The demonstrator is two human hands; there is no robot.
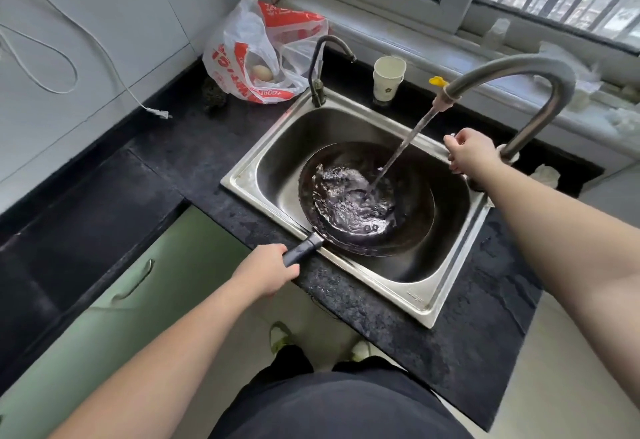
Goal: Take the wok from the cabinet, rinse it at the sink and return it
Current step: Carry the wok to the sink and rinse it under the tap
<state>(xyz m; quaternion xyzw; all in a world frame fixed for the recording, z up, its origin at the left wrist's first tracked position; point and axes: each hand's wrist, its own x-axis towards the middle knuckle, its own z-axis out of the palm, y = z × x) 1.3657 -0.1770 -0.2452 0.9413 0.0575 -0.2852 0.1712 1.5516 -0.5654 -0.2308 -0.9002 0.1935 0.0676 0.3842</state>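
- Far left: white cord (pixel 62 40) loops down the tiled wall; its plug (pixel 160 113) lies on the black countertop (pixel 194 147).
- Below the counter edge: green cabinet door (pixel 145 286) with a curved handle, shut.
- Back corner: red-and-white plastic bag (pixel 256 54) slumped against the wall, one pale egg-like thing showing through it. What it is exactly, I cannot tell.
- My left hand (pixel 268 274) is clamped on the wok's dark handle (pixel 303 248), fingers wrapped fully round it, just at the front rim of the sink.
- Small dark tap (pixel 323 67) stands at the sink's back left corner.
- Wok (pixel 367 197) sits inside the steel sink (pixel 263 164), tilted a little, handle out over the front left edge. Water pools and churns in its bowl.
- Paper cup (pixel 388 78) stands on the counter behind the sink, near the window ledge.
- Water stream (pixel 401 151) falls at a slant from the nozzle into the wok, landing right of centre.
- Big steel faucet (pixel 540 71) arches over from the right, yellow tab at its tip.
- My right hand (pixel 472 151) is at the base of the faucet, fingers curled closed; what they hold is hidden under the hand.
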